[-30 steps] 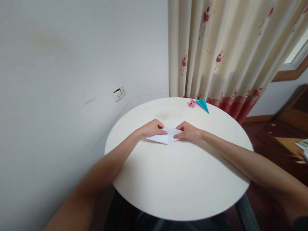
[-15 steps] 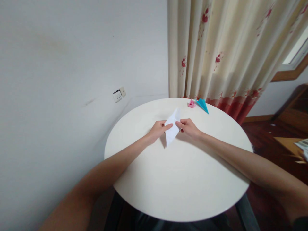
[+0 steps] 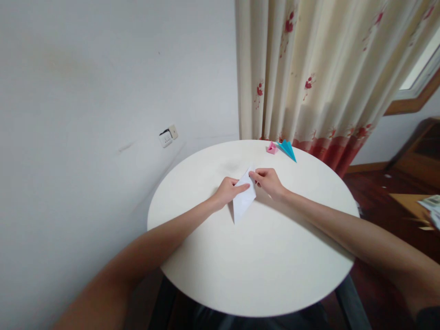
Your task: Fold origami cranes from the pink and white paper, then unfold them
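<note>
left hand (image 3: 227, 190) + right hand (image 3: 269, 181) | pinching white folded paper (image 3: 243, 200) | table (image 3: 261, 270)

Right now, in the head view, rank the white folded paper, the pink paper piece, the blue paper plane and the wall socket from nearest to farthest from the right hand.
1. White folded paper: pinched in the right hand, at table centre.
2. Pink paper piece: beyond the hand, near the table's far edge.
3. Blue paper plane: just right of the pink piece, slightly farther.
4. Wall socket: far left, on the wall.
</note>
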`<control>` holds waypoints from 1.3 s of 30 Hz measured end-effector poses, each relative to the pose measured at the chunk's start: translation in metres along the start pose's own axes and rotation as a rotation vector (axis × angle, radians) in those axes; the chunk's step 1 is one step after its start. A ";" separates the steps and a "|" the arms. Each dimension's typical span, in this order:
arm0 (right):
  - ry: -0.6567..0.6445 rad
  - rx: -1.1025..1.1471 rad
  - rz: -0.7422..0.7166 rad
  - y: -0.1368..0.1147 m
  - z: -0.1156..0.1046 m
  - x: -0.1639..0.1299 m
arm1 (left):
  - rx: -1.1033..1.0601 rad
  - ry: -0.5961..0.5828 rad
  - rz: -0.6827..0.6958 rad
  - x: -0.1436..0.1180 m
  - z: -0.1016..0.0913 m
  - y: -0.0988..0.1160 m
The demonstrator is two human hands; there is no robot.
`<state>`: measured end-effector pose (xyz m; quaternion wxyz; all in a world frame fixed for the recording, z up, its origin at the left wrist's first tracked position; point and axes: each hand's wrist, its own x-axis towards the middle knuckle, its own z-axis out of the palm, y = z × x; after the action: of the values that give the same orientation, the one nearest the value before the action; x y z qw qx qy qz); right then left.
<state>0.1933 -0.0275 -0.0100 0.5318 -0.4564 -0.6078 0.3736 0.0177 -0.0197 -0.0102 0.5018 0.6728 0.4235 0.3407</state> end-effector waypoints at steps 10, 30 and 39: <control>0.031 0.142 0.014 -0.003 -0.003 0.002 | -0.116 -0.147 -0.042 -0.002 -0.003 0.002; 0.026 0.306 0.115 0.004 -0.004 0.004 | -0.063 -0.129 -0.100 -0.004 0.000 0.001; -0.058 0.271 0.142 0.000 -0.014 0.005 | -0.319 0.074 -0.023 0.002 0.000 -0.002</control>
<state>0.2075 -0.0235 -0.0061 0.5429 -0.4113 -0.5330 0.5021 0.0180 -0.0175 -0.0121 0.5903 0.5666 0.3899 0.4224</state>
